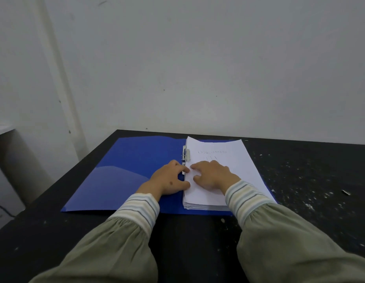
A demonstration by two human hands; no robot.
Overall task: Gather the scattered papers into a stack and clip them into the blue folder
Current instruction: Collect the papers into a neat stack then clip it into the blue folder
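Stack in blue folder, far desk edge. Left grip pinching clip end; right grip spread, pressing sheets. Risk: sheets skewing if pressure lapses.

The top sheet of the paper stack carries the only writing — a faint pencilled line toward its far edge that looks like "DOCUMENT", too pale to be sure, with a few short strokes below it that cannot be read.
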